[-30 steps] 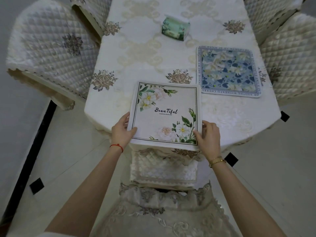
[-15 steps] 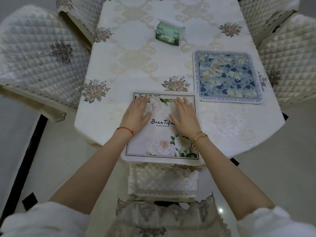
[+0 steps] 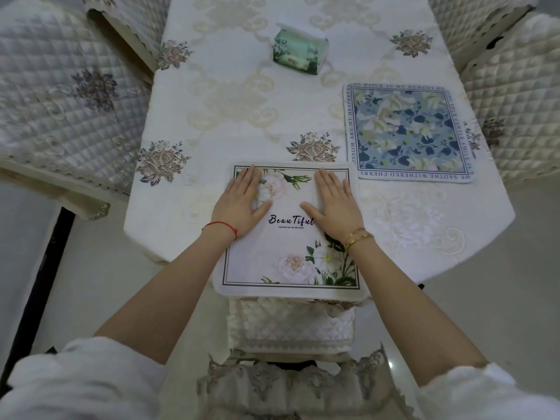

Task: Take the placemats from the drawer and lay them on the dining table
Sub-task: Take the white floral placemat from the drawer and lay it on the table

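Note:
A white placemat (image 3: 285,262) with flowers and the word "BeauTiful" lies flat at the near edge of the dining table (image 3: 230,122), which wears a cream embroidered cloth. My left hand (image 3: 241,204) rests palm down on the mat's upper left part, fingers straight. On the mat's upper right part my right hand (image 3: 333,204) lies flat in the same way. Neither hand grips anything. A blue floral placemat (image 3: 409,131) with a text border lies on the table to the right, farther from me.
A green tissue pack (image 3: 300,51) sits at the table's middle, farther back. Quilted chairs stand at the left (image 3: 60,95) and at the right (image 3: 515,95). A lace-covered chair (image 3: 291,328) is tucked under the near table edge, right in front of me.
One second ago both hands held the white placemat by its near corners. They laid it down, pressed flat near its centre, and have now slid apart toward its left and right sides.

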`<state>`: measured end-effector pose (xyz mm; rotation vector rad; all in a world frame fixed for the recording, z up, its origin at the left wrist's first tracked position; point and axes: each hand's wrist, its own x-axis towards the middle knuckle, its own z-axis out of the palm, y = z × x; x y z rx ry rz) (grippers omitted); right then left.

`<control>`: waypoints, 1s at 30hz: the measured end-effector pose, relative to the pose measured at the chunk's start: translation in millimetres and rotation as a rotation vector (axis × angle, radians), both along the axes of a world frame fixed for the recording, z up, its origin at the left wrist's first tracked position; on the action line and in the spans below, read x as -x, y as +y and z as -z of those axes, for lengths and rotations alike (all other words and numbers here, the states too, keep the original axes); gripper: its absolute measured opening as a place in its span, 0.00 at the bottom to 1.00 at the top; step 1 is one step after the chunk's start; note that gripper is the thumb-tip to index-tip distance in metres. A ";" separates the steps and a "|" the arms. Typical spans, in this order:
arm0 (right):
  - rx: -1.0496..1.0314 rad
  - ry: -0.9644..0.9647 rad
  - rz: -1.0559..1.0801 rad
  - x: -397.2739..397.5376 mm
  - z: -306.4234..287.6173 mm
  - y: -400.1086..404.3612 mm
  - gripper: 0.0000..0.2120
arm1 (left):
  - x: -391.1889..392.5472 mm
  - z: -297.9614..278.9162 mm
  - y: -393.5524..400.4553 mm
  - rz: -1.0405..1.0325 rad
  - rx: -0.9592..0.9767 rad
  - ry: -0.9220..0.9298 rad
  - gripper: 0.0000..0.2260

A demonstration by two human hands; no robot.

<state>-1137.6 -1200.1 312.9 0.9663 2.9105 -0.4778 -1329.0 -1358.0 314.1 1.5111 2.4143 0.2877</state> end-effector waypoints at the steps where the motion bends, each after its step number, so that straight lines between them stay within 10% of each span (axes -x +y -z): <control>1: -0.003 -0.004 0.024 -7.4 -0.4 0.8 0.39 | -0.1 -0.8 -2.3 -0.008 0.010 0.004 0.33; 14: 0.294 0.192 0.308 -54.5 -11.5 -40.8 0.43 | -20.7 -0.9 -59.9 -0.160 -0.109 -0.235 0.33; 30: 0.064 0.124 -0.027 43.1 -14.6 -14.4 0.34 | 34.6 -1.8 -22.6 -0.052 -0.124 -0.148 0.33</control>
